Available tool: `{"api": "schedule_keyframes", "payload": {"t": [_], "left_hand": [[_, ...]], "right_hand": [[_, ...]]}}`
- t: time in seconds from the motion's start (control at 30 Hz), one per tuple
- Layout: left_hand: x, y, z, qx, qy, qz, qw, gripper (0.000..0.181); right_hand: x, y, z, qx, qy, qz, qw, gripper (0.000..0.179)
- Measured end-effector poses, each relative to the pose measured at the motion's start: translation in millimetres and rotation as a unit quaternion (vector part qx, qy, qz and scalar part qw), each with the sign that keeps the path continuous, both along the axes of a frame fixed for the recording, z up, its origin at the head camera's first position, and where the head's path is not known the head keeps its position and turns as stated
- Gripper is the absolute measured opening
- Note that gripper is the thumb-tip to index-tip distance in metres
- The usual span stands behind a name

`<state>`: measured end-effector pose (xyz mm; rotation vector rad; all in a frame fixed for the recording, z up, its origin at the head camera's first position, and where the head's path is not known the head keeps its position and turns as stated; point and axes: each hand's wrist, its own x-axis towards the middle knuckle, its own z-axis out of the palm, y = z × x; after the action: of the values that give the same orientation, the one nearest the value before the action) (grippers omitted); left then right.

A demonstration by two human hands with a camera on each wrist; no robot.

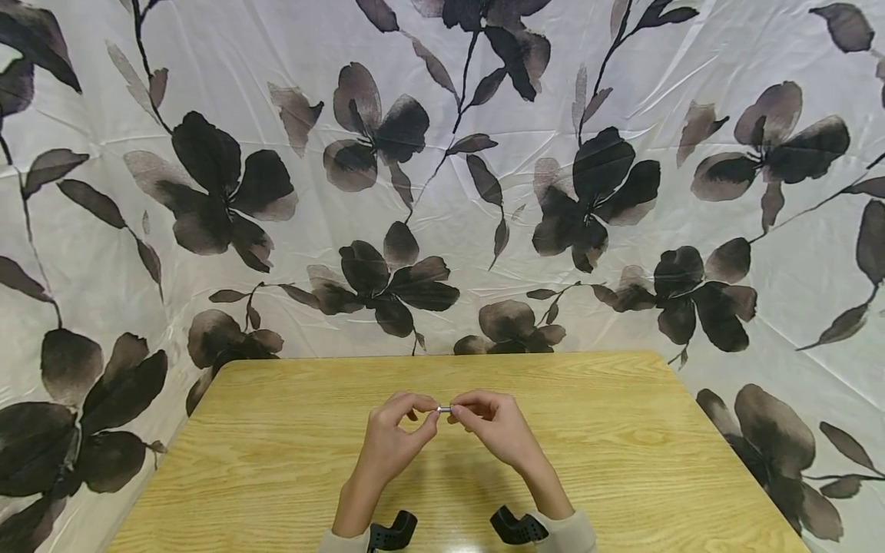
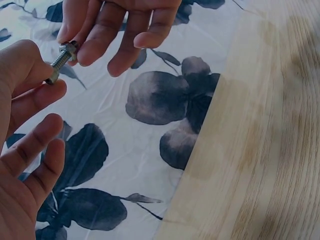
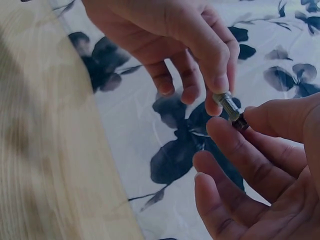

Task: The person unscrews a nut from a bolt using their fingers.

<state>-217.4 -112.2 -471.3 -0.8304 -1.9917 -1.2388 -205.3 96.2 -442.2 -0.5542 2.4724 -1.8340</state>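
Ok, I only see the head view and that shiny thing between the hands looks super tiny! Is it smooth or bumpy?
Observer: Bumpy: the left wrist view shows ridged threads along the metal bolt.
Operator: What's on the end by the right hand?
Observer: A darker, wider piece, maybe a nut.
Operator: Is every finger of the left hand on it?
Observer: No, two lower fingers are apart from it.

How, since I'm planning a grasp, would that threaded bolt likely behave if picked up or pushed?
The bolt looks metallic, so it is probably stiff and heavy for its size. Being slim and round, it could roll; the ridged threads might add grip.
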Motion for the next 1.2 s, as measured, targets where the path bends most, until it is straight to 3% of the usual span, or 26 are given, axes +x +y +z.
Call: {"api": "schedule_keyframes", "payload": {"t": [0.5, 0.87, 1.03, 1.2], "left_hand": [[-1.7, -1.4, -1.9, 0.003, 0.011, -0.012, 0.9999, 0.024], [-1.4, -1.5, -1.5, 0.006, 0.003, -0.006, 1.0, 0.023], [-1.3, -1.0, -2.3, 0.006, -0.003, -0.006, 1.0, 0.023], [-1.7, -0.3, -2.8, 0.005, -0.003, -0.003, 1.0, 0.023]], "right_hand": [[-1.2, -1.2, -3.6, -0.023, 0.039, 0.007, 0.999, 0.023], [-1.1, -0.3, -3.3, 0.006, 0.017, -0.009, 0.9998, 0.026], [-1.4, 0.6, -3.1, -0.002, 0.012, 0.009, 0.9999, 0.023], [0.9, 1.2, -0.9, -0.006, -0.002, -0.003, 1.0, 0.024]]}}
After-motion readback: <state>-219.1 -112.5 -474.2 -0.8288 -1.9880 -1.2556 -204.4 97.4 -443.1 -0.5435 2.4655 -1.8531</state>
